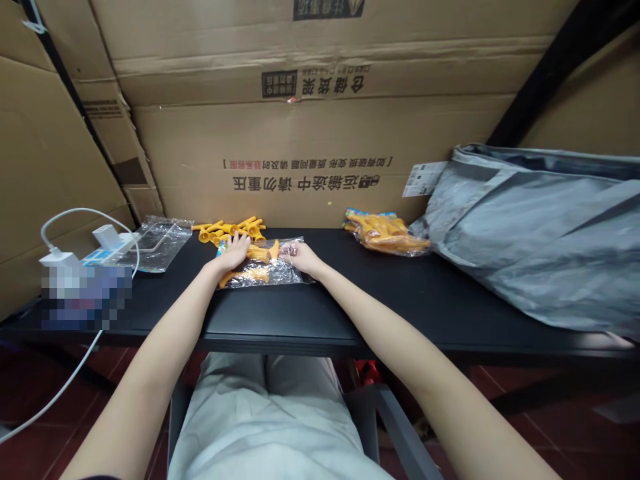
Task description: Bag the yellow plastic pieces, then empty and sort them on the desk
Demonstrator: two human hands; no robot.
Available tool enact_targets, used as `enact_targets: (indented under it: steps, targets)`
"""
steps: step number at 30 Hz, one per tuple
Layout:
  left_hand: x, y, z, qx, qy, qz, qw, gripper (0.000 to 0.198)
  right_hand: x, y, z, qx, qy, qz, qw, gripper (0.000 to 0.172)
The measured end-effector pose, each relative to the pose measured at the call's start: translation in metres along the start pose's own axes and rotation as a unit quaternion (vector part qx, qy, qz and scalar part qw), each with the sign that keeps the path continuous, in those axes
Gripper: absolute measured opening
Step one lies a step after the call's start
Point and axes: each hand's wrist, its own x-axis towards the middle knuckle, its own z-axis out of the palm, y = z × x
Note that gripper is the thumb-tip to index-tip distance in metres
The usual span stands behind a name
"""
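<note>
The left hand (234,252) lies open, fingers flat on the left end of a clear plastic bag holding a few orange plastic pieces (263,270). The right hand (300,255) rests on the bag's right end with its fingers curled at the film; whether it pinches the film or only touches it cannot be told. The bag lies flat on the black desk (400,300), midway along it and nearer the rear edge than the front. Just behind the left hand, at the rear edge, is a loose heap of orange plastic pieces (227,231). A fuller clear bag of orange pieces (385,233) sits further right by a grey fabric sack (530,233), and flat empty clear bags (157,243) lie toward the left end beside a white power strip with chargers (107,237). The step looks like steadying the half-filled bag. Any further handling calls for a firm hold on the slippery film so the pieces stay inside. The brown cardboard cartons (310,143) behind carry upside-down Chinese print, including 运输中 请勿重压 and 仓储货架. The sack's white label (423,179) is too small to read.
</note>
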Motion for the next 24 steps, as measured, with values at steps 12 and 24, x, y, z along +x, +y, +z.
enact_targets:
  steps: [12, 24]
  targets:
    - [-0.008, 0.004, 0.006, 0.192, -0.015, 0.007, 0.981, 0.071, 0.016, -0.015, -0.032, -0.171, 0.218, -0.037, 0.96, 0.027]
    - [-0.009, 0.006, 0.005, 0.188, -0.016, 0.011, 0.982, 0.072, 0.07, -0.044, 0.007, -0.375, 0.013, -0.026, 0.927, 0.057]
